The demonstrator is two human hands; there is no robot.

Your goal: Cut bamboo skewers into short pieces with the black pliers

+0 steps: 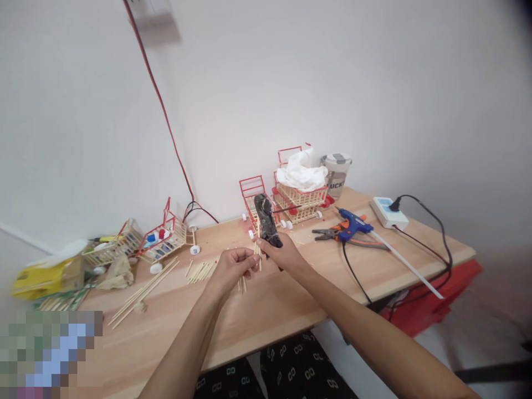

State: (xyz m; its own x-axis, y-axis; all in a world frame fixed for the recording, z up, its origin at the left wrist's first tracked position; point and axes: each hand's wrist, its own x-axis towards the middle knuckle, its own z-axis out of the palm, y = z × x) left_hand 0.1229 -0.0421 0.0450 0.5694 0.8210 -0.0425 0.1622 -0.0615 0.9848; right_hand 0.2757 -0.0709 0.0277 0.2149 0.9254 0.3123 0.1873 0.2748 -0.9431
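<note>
My left hand (235, 269) is closed in a pinch around thin wooden sticks (260, 262), held upright over the table. My right hand (287, 254) is wrapped round a black hand tool with a rounded head (265, 213); its exact kind is unclear. The sticks stand right beside the tool, and the right thumb lies close to them. Short cut sticks (202, 272) lie left of my left hand, and a few more (242, 285) rest just below it. Behind the tool stands a small stick-built cart with a red frame (252, 187), partly hidden.
At the right lie a blue glue gun (354, 224), orange-handled pliers (328, 234) and a white power strip (384, 211) with cables. Stacked carts (305, 198) carry white plastic before a lidded cup (337, 172). Leftward are more carts (164, 241), long sticks (143, 292) and a yellow bag (39, 280).
</note>
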